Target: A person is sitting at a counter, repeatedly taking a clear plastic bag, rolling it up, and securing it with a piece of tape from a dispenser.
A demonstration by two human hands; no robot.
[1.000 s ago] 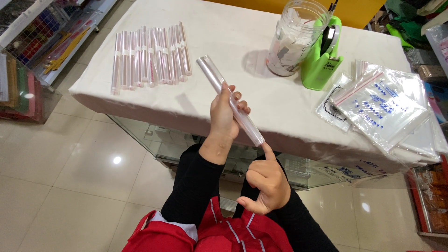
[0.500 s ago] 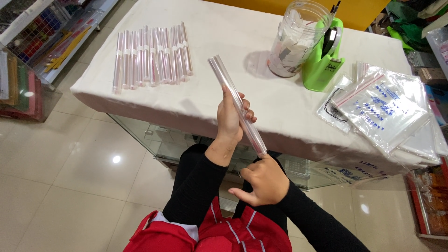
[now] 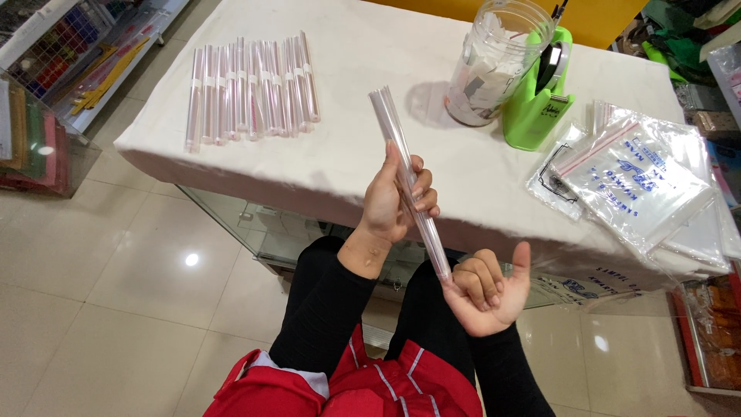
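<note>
My left hand (image 3: 391, 201) grips a long, thin clear plastic roll (image 3: 400, 149) around its middle, tilted with its top end toward the table. My right hand (image 3: 486, 289) pinches the roll's lower end, little finger stuck out. A row of several similar clear rolls (image 3: 251, 89) lies side by side on the white-covered table (image 3: 340, 46), far left of my hands.
A clear plastic jar (image 3: 498, 62) with paper bits stands beside a green tape dispenser (image 3: 540, 96). A stack of clear zip bags (image 3: 641, 181) lies on the table's right. Shelves of coloured goods (image 3: 46, 93) are at left. Tiled floor (image 3: 116, 309) below.
The roll has swung more upright and nearer to me. My right hand has turned palm up at the roll's lower end, with its little finger now raised.
</note>
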